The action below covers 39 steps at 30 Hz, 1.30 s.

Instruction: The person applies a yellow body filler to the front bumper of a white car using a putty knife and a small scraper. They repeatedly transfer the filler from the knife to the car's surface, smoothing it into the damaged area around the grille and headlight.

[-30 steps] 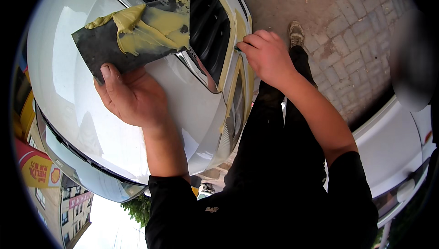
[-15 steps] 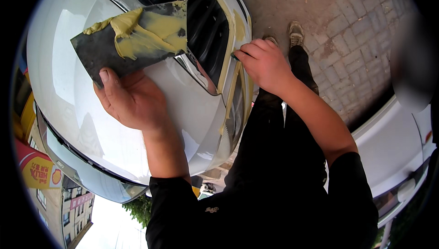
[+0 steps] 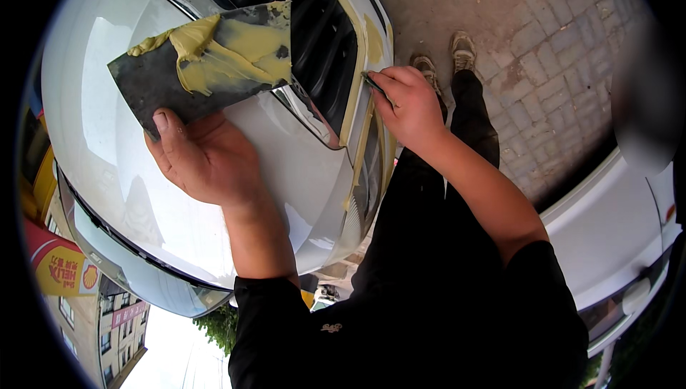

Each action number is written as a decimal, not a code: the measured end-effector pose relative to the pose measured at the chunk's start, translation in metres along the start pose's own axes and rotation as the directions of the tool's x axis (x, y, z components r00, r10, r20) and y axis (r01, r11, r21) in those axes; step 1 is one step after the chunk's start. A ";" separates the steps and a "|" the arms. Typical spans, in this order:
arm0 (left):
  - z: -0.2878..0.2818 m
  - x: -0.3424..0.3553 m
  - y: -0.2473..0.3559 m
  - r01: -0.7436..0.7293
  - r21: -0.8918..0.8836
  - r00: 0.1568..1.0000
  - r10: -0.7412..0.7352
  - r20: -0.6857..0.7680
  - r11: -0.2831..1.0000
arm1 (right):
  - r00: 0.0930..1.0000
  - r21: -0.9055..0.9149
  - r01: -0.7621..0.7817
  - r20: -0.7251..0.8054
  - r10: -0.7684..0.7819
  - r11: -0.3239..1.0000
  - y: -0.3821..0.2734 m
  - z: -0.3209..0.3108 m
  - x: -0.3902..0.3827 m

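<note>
My left hand (image 3: 204, 156) grips a dark rectangular board (image 3: 143, 92) from below, its thumb on the top face, above the white car hood (image 3: 143, 181). A thick mound of yellow-green putty (image 3: 194, 40) lies on the board, with a thinner smear toward its right end. My right hand (image 3: 413, 106) pinches a small dark, thin spreader (image 3: 373, 84), mostly covered by the fingers. The spreader's tip is at the white bumper beside the grille, next to a yellowish strip (image 3: 354, 99). Another yellowish patch (image 3: 374, 42) shows further along the bumper.
The black slatted grille (image 3: 325, 46) has a chrome trim piece (image 3: 311, 114) at its near corner. Below my right hand are my dark trouser legs and shoes (image 3: 463, 49) on brick paving (image 3: 550, 67). Another white car (image 3: 607, 232) stands at the right.
My right hand has turned and shifted slightly down and right, so more of the spreader shows. One shoe is more visible. My left hand and the board have barely moved.
</note>
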State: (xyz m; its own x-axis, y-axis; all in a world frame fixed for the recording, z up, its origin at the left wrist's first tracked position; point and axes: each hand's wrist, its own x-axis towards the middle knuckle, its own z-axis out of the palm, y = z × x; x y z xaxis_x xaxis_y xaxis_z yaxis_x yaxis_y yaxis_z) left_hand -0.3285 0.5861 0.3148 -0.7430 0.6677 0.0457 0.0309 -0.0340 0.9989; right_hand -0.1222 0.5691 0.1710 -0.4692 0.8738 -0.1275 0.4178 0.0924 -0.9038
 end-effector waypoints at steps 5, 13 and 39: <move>-0.001 0.000 -0.001 -0.005 0.000 1.000 0.005 0.003 1.000 | 0.997 0.069 -0.062 0.049 0.058 0.996 -0.013 0.000 -0.012; 0.001 0.000 0.001 -0.011 0.021 1.000 0.010 0.017 1.000 | 0.989 0.089 -0.141 -0.022 0.143 0.986 0.006 -0.007 -0.001; -0.003 0.001 -0.002 0.012 -0.010 0.999 -0.012 0.031 1.000 | 0.956 -0.200 0.244 0.217 -0.200 0.949 -0.003 -0.019 0.009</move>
State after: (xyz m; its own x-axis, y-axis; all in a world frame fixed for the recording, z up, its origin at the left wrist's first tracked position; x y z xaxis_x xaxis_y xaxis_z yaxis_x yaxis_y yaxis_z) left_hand -0.3314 0.5846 0.3130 -0.7221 0.6909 0.0339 0.0149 -0.0335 0.9993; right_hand -0.1130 0.5854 0.1806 -0.7005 0.7130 -0.0294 0.4374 0.3963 -0.8073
